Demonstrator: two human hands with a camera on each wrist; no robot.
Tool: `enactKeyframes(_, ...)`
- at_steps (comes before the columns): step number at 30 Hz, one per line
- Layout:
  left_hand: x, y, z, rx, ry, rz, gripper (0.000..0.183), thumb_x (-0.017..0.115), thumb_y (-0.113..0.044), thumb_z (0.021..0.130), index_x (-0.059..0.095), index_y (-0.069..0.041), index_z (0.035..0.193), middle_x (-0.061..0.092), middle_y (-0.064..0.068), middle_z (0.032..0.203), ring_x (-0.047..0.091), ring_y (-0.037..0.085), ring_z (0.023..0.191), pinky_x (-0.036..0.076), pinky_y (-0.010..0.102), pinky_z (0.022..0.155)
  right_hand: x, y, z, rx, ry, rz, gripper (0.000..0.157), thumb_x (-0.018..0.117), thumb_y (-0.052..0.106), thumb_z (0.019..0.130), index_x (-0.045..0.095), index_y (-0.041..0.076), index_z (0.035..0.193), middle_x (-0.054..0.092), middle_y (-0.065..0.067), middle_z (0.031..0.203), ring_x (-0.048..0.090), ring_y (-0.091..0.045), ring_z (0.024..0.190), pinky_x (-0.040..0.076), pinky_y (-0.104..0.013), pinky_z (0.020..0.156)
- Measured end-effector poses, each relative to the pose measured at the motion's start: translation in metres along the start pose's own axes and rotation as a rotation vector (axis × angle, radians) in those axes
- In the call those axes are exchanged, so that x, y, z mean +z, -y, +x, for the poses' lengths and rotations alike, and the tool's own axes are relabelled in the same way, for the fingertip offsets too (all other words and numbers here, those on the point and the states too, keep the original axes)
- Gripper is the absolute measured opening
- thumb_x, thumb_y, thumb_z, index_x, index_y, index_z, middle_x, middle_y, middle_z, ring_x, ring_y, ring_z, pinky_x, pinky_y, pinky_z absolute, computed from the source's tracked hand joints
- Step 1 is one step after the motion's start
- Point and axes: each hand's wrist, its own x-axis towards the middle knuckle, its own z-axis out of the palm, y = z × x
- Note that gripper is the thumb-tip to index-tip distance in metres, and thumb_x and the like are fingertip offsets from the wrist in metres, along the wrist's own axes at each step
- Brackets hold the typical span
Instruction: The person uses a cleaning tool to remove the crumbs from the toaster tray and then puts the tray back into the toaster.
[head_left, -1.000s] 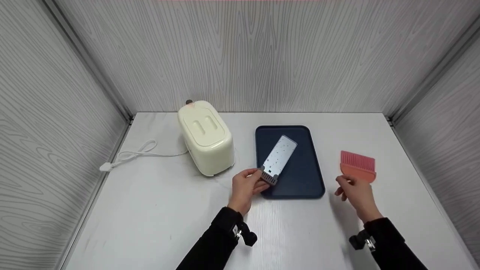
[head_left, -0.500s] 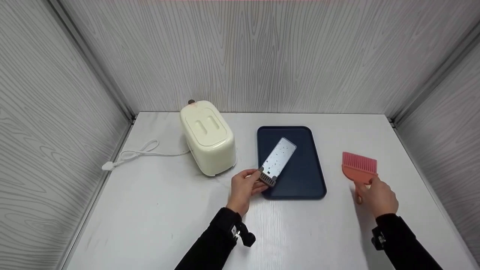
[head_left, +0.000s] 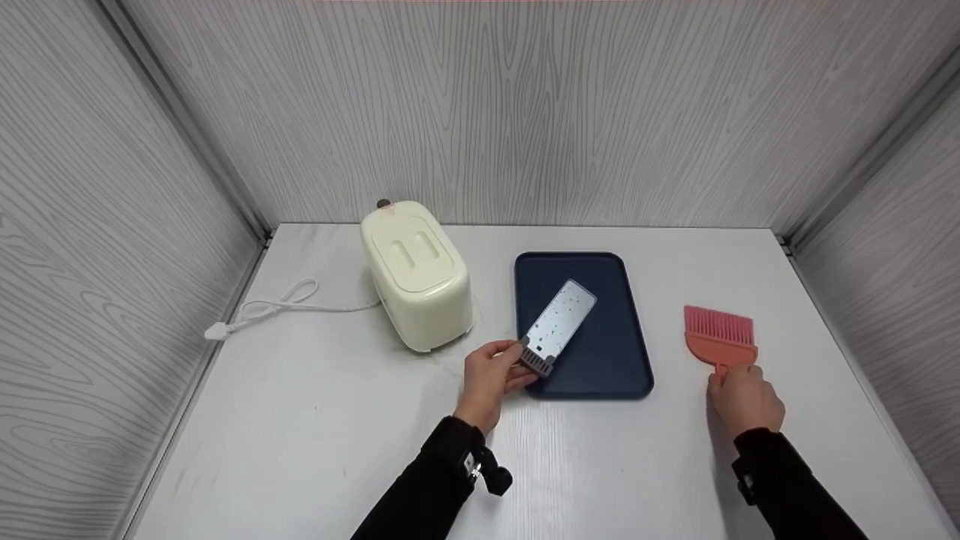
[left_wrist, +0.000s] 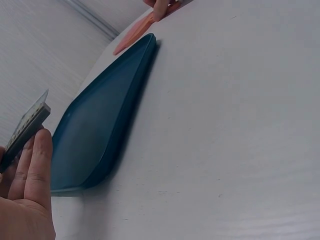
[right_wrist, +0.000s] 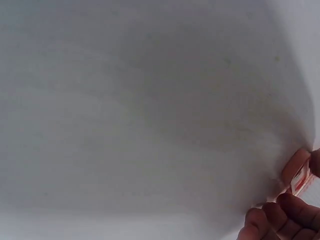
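My left hand (head_left: 489, 379) pinches the slotted grey end of a crumb tray (head_left: 561, 318), a long silvery plate sprinkled with dark specks. It is held at a slant over a navy serving tray (head_left: 611, 360). From the left wrist view, the crumb tray (left_wrist: 25, 127) lies between thumb and fingers, partly cut off by the frame. On the right, my right hand (head_left: 748, 399) grips the handle of a brush (head_left: 720, 349) with an orange body and pink bristles pointing away from me. The right wrist view catches only fingertips (right_wrist: 292, 210) around the orange handle (right_wrist: 296, 167).
A cream toaster (head_left: 424, 292) with a lid on top stands left of the serving tray. Its white cord (head_left: 289, 304) runs left to a plug (head_left: 216, 331). Grey wood-grain panels (head_left: 480, 112) enclose the white table (head_left: 337, 435) at the back and sides.
My right hand first hovered beside the brush, then reached its handle and now grips it. The left hand stays in place; the crumb tray's far end has dipped slightly toward me.
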Motion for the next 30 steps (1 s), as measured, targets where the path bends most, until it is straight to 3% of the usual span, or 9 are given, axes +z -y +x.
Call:
enactKeyframes(5, 0.002, 0.001, 0.000, -0.007, -0.004, 0.001, 0.025, 0.067, -0.008, 0.096, 0.064, 0.007, 0.116, 0.074, 0.022, 0.099, 0.076, 0.024, 0.075, 0.066, 0.037, 0.073, -0.001, 0.002, 0.000, 0.029, -0.026, 0.030, 0.032, 0.056, 0.017, 0.097, 0.051, -0.003, 0.072, 0.048, -0.015, 0.061, 0.048, -0.027, 0.050, 0.037, -0.039, 0.037)
enactKeyframes(10, 0.001, 0.004, 0.000, -0.011, -0.004, 0.005, 0.026, 0.067, -0.008, 0.096, 0.064, 0.008, 0.116, 0.074, 0.023, 0.100, 0.076, 0.024, 0.075, 0.066, 0.038, 0.074, -0.007, -0.006, 0.000, 0.114, 0.027, 0.109, 0.026, 0.054, 0.022, 0.096, 0.049, -0.002, 0.084, 0.050, -0.012, 0.063, 0.048, -0.026, 0.054, 0.035, -0.036, 0.041)
enactKeyframes(15, 0.001, 0.005, 0.000, -0.011, -0.010, 0.004, 0.027, 0.067, -0.007, 0.095, 0.064, 0.008, 0.117, 0.074, 0.023, 0.099, 0.075, 0.024, 0.075, 0.066, 0.039, 0.075, -0.012, -0.013, 0.001, 0.242, 0.066, 0.286, 0.051, 0.058, 0.040, 0.099, 0.054, -0.010, 0.110, 0.061, -0.022, 0.084, 0.057, -0.030, 0.070, 0.041, -0.032, 0.050)
enactKeyframes(19, 0.001, 0.004, -0.002, -0.013, -0.006, 0.007, 0.025, 0.067, -0.008, 0.095, 0.065, 0.007, 0.115, 0.074, 0.022, 0.097, 0.075, 0.024, 0.074, 0.066, 0.038, 0.074, -0.020, -0.013, 0.002, 0.409, 0.091, 0.565, 0.070, 0.062, 0.054, 0.096, 0.053, -0.004, 0.133, 0.064, -0.017, 0.103, 0.061, -0.021, 0.081, 0.049, -0.026, 0.058)
enactKeyframes(22, 0.000, 0.005, -0.003, -0.011, -0.007, 0.010, 0.023, 0.068, -0.009, 0.095, 0.066, 0.006, 0.113, 0.074, 0.021, 0.097, 0.075, 0.022, 0.073, 0.066, 0.037, 0.073, -0.032, -0.009, 0.003, 0.579, 0.075, 0.902, 0.064, 0.073, 0.048, 0.091, 0.054, 0.007, 0.137, 0.062, -0.005, 0.102, 0.064, -0.014, 0.082, 0.051, -0.025, 0.063)
enactKeyframes(24, 0.000, 0.005, -0.003, -0.011, -0.010, 0.012, 0.023, 0.068, -0.009, 0.095, 0.067, 0.005, 0.113, 0.074, 0.020, 0.096, 0.074, 0.022, 0.073, 0.066, 0.037, 0.073, -0.042, -0.003, 0.004, 0.656, 0.021, 1.123, 0.056, 0.078, 0.039, 0.089, 0.056, 0.012, 0.133, 0.061, 0.001, 0.099, 0.064, -0.012, 0.081, 0.052, -0.025, 0.066)
enactKeyframes(27, -0.001, 0.005, -0.003, -0.009, -0.012, 0.010, 0.023, 0.068, -0.009, 0.095, 0.067, 0.006, 0.112, 0.074, 0.021, 0.096, 0.074, 0.021, 0.073, 0.066, 0.037, 0.073, -0.056, 0.005, 0.007, 0.666, -0.086, 1.318, 0.044, 0.081, 0.025, 0.089, 0.059, 0.011, 0.125, 0.060, 0.002, 0.095, 0.062, -0.012, 0.078, 0.051, -0.022, 0.064)
enactKeyframes(30, -0.001, 0.006, -0.002, -0.010, -0.014, 0.006, 0.024, 0.069, -0.009, 0.095, 0.066, 0.006, 0.113, 0.075, 0.021, 0.097, 0.075, 0.021, 0.074, 0.066, 0.037, 0.073, -0.068, 0.011, 0.012, 0.621, -0.166, 1.353, 0.035, 0.078, 0.019, 0.091, 0.062, 0.009, 0.121, 0.056, 0.001, 0.095, 0.058, -0.012, 0.079, 0.051, -0.017, 0.062)
